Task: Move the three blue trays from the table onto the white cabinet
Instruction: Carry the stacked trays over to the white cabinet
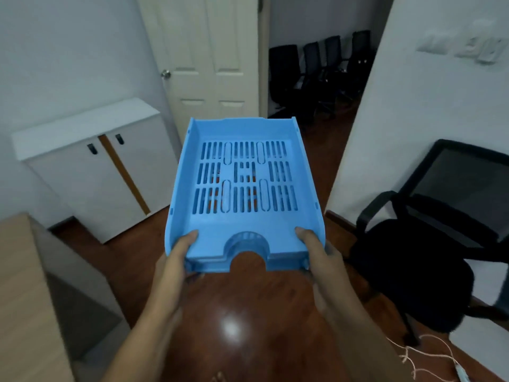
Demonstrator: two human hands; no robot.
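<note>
A stack of light blue slotted trays (pixel 245 224) hangs in the air over the wooden floor, held level in front of me. At its near edge I see more than one layer, so trays sit nested. My left hand (pixel 179 255) grips the near left corner, thumb inside the tray. My right hand (pixel 314 249) grips the near right corner the same way. The white cabinet (pixel 82 125) stands to the left against the wall, its top bare, about a tray's length away from the stack.
A wooden table corner (pixel 19 285) juts in at the lower left. A black office chair (pixel 429 244) stands on the right. A white door (pixel 209 59) is ahead, with a dark room and several chairs (pixel 319 73) beyond. White cord (pixel 429 354) lies on the floor.
</note>
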